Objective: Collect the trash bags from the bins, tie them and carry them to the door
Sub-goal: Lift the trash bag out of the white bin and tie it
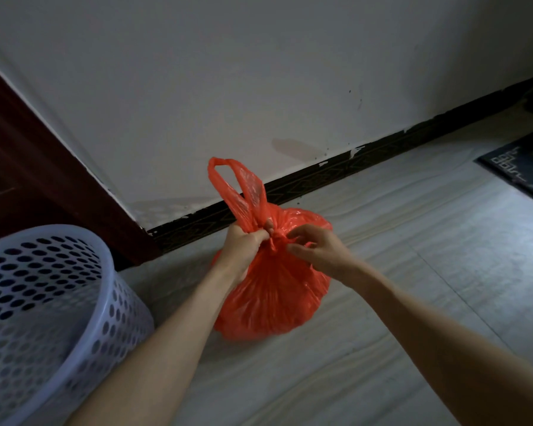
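A full red plastic trash bag [271, 299] stands on the pale floor near the wall. Its neck is gathered into a twist at the top. My left hand [243, 244] grips the bag's neck just below a handle loop [234, 186] that sticks up. My right hand [314, 245] pinches the plastic at the knot from the right side, fingers curled. A white perforated bin [43, 309] stands at the lower left, its inside showing no bag.
A dark wooden door frame [43, 167] runs diagonally at the left, beside the bin. A black skirting board [336, 170] lines the white wall. A dark patterned mat [523, 167] lies at the right edge.
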`<action>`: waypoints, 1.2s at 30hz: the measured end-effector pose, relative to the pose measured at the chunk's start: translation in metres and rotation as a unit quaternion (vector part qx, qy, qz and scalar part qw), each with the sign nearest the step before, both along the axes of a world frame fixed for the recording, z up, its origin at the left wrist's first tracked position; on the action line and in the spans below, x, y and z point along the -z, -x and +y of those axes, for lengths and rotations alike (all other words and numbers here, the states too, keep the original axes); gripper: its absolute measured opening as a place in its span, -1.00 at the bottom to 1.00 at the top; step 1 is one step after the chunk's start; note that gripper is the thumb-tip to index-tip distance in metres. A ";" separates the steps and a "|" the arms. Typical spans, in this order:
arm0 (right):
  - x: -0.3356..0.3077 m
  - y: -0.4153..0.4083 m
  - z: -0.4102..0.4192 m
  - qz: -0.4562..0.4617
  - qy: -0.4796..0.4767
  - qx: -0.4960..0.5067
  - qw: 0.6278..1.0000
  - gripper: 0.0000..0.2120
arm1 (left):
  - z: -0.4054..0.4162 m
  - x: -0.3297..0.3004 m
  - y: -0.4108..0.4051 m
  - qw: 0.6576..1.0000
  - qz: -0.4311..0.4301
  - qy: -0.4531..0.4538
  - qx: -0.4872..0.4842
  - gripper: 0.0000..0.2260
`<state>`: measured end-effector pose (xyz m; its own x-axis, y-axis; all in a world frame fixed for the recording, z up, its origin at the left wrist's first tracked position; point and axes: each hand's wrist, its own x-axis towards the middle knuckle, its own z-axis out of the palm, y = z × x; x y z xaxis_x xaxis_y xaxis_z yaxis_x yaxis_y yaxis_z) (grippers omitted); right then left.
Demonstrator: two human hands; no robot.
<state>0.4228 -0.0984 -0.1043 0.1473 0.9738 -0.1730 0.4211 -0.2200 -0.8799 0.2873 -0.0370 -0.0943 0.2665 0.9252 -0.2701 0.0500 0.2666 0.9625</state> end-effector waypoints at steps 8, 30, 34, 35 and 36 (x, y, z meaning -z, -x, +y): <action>0.008 0.018 0.008 -0.032 -0.067 -0.003 0.997 -0.91 | 0.000 -0.001 0.004 1.000 0.002 -0.015 0.007 -0.77; -0.008 0.015 -0.036 -0.285 -0.023 -0.184 0.940 -0.76 | 0.033 0.041 0.005 0.883 0.468 0.024 -0.042 -0.60; -0.029 0.028 -0.040 -0.293 0.028 -0.151 0.944 -0.80 | 0.028 0.014 0.029 0.913 0.397 0.095 -0.018 -0.55; -0.036 0.033 -0.044 -0.295 0.039 -0.140 0.944 -0.80 | 0.023 0.004 0.036 0.928 0.345 0.140 -0.023 -0.43; -0.043 0.037 -0.050 -0.297 0.047 -0.131 0.945 -0.79 | 0.016 -0.002 0.045 0.937 0.302 0.172 -0.035 -0.29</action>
